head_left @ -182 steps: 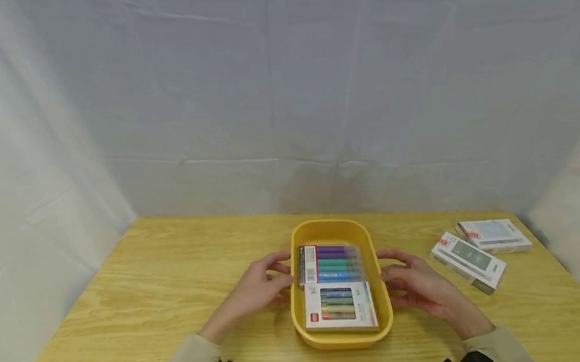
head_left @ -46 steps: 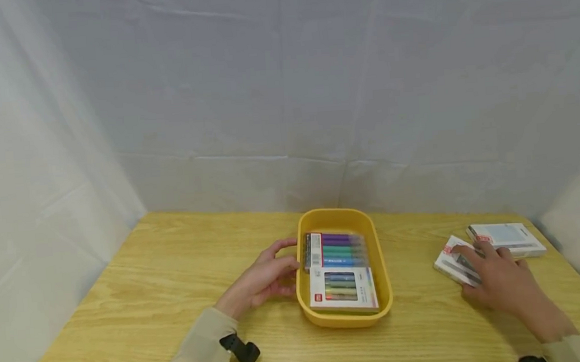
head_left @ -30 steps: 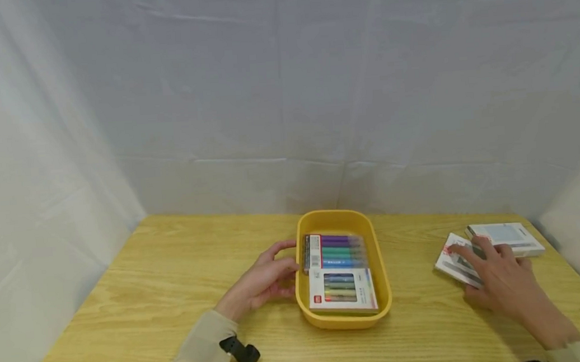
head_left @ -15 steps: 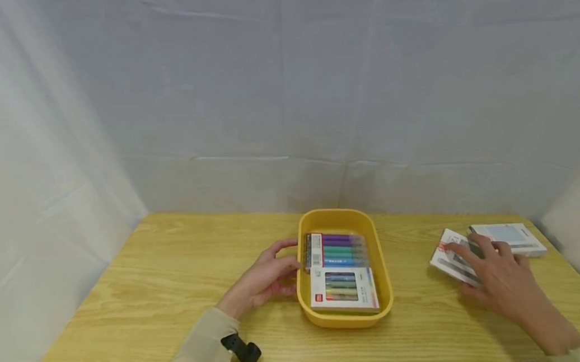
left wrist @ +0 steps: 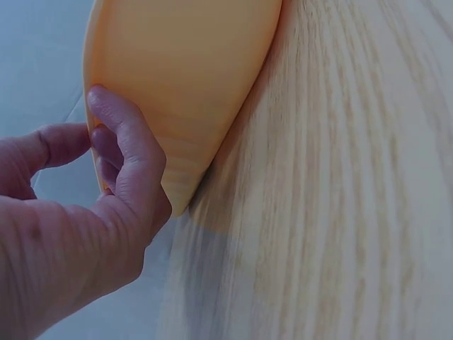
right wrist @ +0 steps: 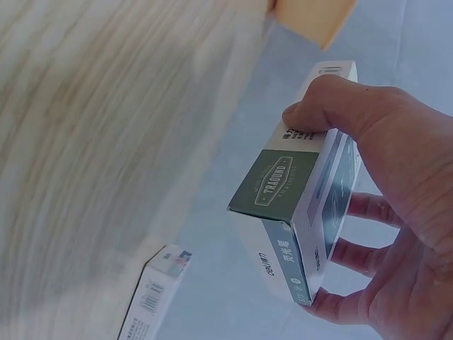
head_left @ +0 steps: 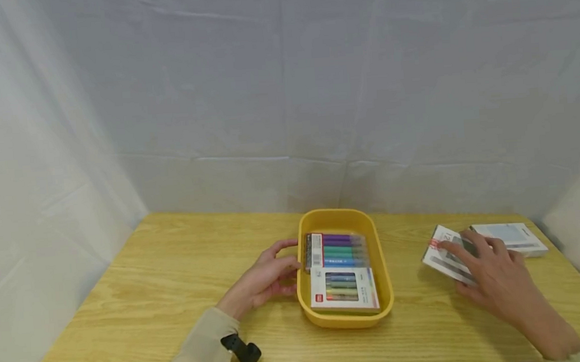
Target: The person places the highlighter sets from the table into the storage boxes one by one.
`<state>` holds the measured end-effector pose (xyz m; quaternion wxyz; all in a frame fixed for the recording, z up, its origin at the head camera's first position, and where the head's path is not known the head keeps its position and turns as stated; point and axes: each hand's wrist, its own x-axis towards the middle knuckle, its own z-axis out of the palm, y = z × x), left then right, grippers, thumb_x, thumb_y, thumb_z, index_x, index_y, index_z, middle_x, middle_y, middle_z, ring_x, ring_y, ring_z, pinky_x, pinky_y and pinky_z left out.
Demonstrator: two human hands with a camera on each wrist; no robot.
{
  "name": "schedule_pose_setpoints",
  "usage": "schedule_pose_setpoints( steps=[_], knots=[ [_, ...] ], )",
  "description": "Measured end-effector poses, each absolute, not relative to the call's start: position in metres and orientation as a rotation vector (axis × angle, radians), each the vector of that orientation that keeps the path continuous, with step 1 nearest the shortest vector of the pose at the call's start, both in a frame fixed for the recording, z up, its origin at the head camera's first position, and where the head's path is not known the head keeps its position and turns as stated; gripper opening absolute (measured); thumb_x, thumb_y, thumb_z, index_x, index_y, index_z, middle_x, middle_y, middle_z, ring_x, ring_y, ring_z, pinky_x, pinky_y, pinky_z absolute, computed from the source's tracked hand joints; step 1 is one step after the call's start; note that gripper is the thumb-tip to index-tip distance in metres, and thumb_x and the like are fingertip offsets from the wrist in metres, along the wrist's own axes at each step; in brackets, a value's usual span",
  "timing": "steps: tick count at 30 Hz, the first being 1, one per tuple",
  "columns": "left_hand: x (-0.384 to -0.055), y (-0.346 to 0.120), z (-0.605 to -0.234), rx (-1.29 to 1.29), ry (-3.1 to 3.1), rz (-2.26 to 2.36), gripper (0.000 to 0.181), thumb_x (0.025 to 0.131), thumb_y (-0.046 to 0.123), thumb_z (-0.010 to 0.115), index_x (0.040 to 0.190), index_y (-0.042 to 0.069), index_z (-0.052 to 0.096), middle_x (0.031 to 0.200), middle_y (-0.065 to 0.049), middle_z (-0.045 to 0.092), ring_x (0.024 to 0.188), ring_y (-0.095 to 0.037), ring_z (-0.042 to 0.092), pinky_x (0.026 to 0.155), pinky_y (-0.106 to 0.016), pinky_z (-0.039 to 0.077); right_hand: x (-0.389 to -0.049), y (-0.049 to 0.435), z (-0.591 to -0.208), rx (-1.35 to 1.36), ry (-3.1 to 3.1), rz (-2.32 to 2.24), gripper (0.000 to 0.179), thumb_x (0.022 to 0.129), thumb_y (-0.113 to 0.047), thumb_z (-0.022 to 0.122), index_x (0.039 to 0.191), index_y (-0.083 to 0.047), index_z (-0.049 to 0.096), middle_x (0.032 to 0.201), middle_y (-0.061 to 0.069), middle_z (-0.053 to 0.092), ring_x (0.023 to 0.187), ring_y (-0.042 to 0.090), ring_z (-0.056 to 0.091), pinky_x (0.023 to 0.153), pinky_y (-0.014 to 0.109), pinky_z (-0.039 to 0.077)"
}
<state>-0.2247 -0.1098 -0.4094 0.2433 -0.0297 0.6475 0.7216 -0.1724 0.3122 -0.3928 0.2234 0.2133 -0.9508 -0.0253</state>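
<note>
My right hand (head_left: 501,281) grips a white and green highlighter box (head_left: 444,254) by its edges. In the right wrist view the thumb lies across one side of this box (right wrist: 272,184) and several fingers press the opposite side. It is tilted and raised off the table. My left hand (head_left: 263,275) rests against the left side of a yellow plastic basket (head_left: 345,321). The left wrist view shows loosely bent fingers (left wrist: 134,152) touching the basket's outer wall (left wrist: 184,64); none visibly wraps over the rim. A pack of coloured pens (head_left: 337,250) and a windowed pen box (head_left: 345,289) lie inside the basket.
A second white box (head_left: 518,238) lies flat on the wooden table (head_left: 189,261) behind my right hand, near the right edge. White sheeting (head_left: 213,96) hangs behind the table and at both sides.
Earlier both hands were at the basket's sides. The right hand has since moved right to the highlighter box, taken hold, raised it and shifted it slightly left. The left hand stays at the basket.
</note>
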Motion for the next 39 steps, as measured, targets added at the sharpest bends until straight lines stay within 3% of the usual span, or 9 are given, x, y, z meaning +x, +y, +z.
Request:
schedule_pose_setpoints(
  steps=[4, 7, 9, 12, 17, 22, 24, 29, 39],
  knots=[
    [-0.225, -0.109, -0.41, -0.086, 1.763, 1.978, 0.06, 0.096, 0.011, 0.059, 0.152, 0.019, 0.038, 0.141, -0.021, 0.054, 0.098, -0.022, 0.061, 0.066, -0.028, 0.056, -0.172, 0.309, -0.39, 0.622, -2.597, -0.06, 0.063, 0.08, -0.042, 0.08, 0.136, -0.028, 0.055, 0.133, 0.021, 0.053, 0.098, 0.051, 0.059, 0.058, 0.061, 0.048],
    [-0.225, -0.109, -0.41, -0.082, 1.768, 1.978, 0.06, 0.096, 0.012, 0.059, 0.152, 0.019, 0.038, 0.141, -0.021, 0.053, 0.099, -0.022, 0.061, 0.066, -0.028, 0.056, -0.171, 0.305, -0.386, 0.648, -2.57, -0.049, 0.062, 0.096, -0.073, 0.042, 0.137, -0.029, 0.056, 0.132, 0.02, 0.054, 0.097, 0.05, 0.059, 0.06, 0.06, 0.048],
    [-0.225, -0.109, -0.41, -0.082, 1.771, 1.977, 0.06, 0.096, 0.012, 0.059, 0.152, 0.019, 0.038, 0.141, -0.021, 0.053, 0.099, -0.023, 0.061, 0.066, -0.028, 0.056, -0.172, 0.3, -0.383, 0.663, -2.555, -0.049, 0.078, 0.094, -0.077, 0.012, 0.137, -0.028, 0.056, 0.132, 0.02, 0.054, 0.096, 0.05, 0.06, 0.059, 0.06, 0.049],
    [-0.225, -0.11, -0.411, -0.093, 1.766, 1.98, 0.06, 0.096, 0.011, 0.059, 0.152, 0.019, 0.038, 0.141, -0.021, 0.053, 0.099, -0.023, 0.061, 0.066, -0.028, 0.055, -0.175, 0.293, -0.378, 0.691, -2.516, -0.059, 0.084, 0.093, -0.073, 0.002, 0.135, -0.027, 0.057, 0.131, 0.02, 0.055, 0.095, 0.049, 0.06, 0.058, 0.059, 0.049],
    [-0.224, -0.11, -0.41, -0.096, 1.764, 1.983, 0.06, 0.095, 0.011, 0.059, 0.151, 0.019, 0.038, 0.141, -0.021, 0.054, 0.099, -0.022, 0.061, 0.066, -0.028, 0.055, -0.179, 0.283, -0.37, 0.723, -2.495, -0.06, 0.08, 0.095, -0.07, 0.004, 0.136, -0.027, 0.057, 0.133, 0.02, 0.054, 0.094, 0.048, 0.06, 0.059, 0.059, 0.049],
    [-0.225, -0.109, -0.409, -0.072, 1.758, 1.982, 0.061, 0.095, 0.01, 0.058, 0.152, 0.018, 0.038, 0.14, -0.023, 0.054, 0.098, -0.021, 0.061, 0.066, -0.028, 0.054, -0.18, 0.278, -0.364, 0.756, -2.542, -0.06, 0.065, 0.098, -0.068, 0.025, 0.14, -0.029, 0.055, 0.139, 0.018, 0.051, 0.1, 0.047, 0.06, 0.065, 0.061, 0.05],
    [-0.224, -0.109, -0.409, -0.064, 1.755, 1.981, 0.061, 0.095, 0.01, 0.058, 0.152, 0.017, 0.037, 0.139, -0.023, 0.054, 0.097, -0.021, 0.061, 0.066, -0.027, 0.054, -0.181, 0.275, -0.361, 0.758, -2.553, -0.069, 0.054, 0.096, -0.062, 0.054, 0.14, -0.03, 0.055, 0.14, 0.018, 0.051, 0.101, 0.047, 0.06, 0.067, 0.062, 0.05],
    [-0.225, -0.109, -0.408, -0.059, 1.748, 1.98, 0.061, 0.095, 0.009, 0.058, 0.152, 0.017, 0.037, 0.139, -0.022, 0.055, 0.097, -0.02, 0.061, 0.066, -0.027, 0.054, -0.182, 0.265, -0.353, 0.738, -2.578, -0.083, 0.074, 0.073, -0.03, 0.09, 0.139, -0.03, 0.056, 0.141, 0.019, 0.052, 0.104, 0.048, 0.06, 0.071, 0.065, 0.05],
    [-0.226, -0.11, -0.408, -0.051, 1.755, 1.973, 0.06, 0.096, 0.009, 0.058, 0.151, 0.015, 0.038, 0.136, -0.021, 0.058, 0.097, -0.021, 0.062, 0.066, -0.028, 0.055, -0.183, 0.246, -0.342, 0.75, -2.625, -0.115, 0.074, 0.074, -0.033, 0.091, 0.14, -0.031, 0.057, 0.143, 0.019, 0.051, 0.108, 0.047, 0.059, 0.077, 0.065, 0.052]
  ],
)
